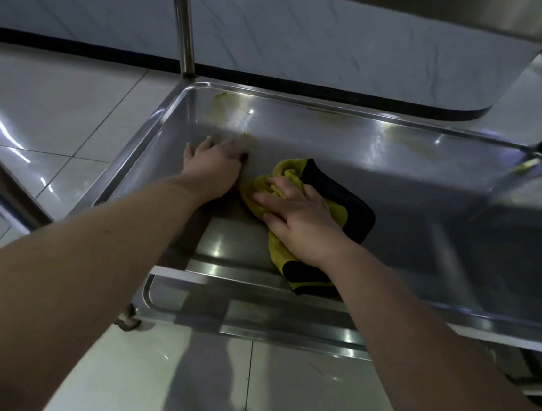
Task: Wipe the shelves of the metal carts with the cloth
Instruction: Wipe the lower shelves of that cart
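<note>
Right hand [298,221] on yellow cloth [338,212] (black-edged), left hand [213,169] on shelf [430,205]

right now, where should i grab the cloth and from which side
Probably take the cloth by its bunched yellow folds, from above, beside where the right hand presses; they stand up off the shelf, while the black edge lies flat.

Dim, cool cast overall. Glare streaks on the floor tiles [10,131] at 9 o'clock. Bright spots on the shelf [380,143] far wall, 12 to 1 o'clock. Dark shadow on the tiles at 6 o'clock. Wide-angle bending at the edges: post [182,22] at 11 o'clock leans. Left hand [213,169] fingertips smeared by motion blur. Upper tray [483,13] at 1 o'clock is soft.
</note>
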The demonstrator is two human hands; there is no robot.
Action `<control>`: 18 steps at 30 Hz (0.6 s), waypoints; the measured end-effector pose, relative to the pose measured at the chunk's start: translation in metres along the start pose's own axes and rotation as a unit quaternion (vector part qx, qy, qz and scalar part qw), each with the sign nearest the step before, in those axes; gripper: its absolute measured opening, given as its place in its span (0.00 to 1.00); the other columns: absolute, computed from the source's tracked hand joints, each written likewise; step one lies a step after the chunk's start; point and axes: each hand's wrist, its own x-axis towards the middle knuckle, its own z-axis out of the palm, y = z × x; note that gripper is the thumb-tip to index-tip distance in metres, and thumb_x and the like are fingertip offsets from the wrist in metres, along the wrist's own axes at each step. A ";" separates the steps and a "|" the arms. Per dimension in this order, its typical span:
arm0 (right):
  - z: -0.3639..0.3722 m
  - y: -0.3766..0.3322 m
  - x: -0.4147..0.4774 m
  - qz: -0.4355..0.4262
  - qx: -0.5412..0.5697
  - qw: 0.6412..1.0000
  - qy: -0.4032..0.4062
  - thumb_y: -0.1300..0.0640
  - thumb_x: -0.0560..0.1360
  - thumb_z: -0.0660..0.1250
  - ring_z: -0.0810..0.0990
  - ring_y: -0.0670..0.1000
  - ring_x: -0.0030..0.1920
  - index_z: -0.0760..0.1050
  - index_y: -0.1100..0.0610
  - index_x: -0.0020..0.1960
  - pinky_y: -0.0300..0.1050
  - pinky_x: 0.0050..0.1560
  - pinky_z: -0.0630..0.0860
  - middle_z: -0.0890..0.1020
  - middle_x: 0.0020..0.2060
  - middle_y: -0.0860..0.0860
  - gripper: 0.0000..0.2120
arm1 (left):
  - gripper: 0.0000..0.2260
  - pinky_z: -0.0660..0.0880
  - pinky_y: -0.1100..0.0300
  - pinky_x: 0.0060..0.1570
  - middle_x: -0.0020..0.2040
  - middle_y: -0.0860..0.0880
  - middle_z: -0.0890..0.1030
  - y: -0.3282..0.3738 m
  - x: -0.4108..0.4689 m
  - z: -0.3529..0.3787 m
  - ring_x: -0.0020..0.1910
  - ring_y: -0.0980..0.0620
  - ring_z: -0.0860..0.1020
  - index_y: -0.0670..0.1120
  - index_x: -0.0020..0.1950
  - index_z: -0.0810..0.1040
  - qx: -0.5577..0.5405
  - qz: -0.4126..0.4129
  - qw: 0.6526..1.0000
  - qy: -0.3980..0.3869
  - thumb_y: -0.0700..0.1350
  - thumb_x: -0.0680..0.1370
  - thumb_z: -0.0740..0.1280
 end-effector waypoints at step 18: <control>0.008 -0.028 -0.011 -0.209 0.020 0.971 -0.112 0.47 0.82 0.56 0.47 0.46 0.73 0.63 0.32 0.72 0.45 0.72 0.38 0.52 0.76 0.35 0.20 | 0.21 0.42 0.48 0.75 0.79 0.57 0.52 -0.064 -0.036 -0.036 0.78 0.53 0.48 0.60 0.78 0.57 0.119 0.026 0.992 -0.021 0.49 0.84 0.50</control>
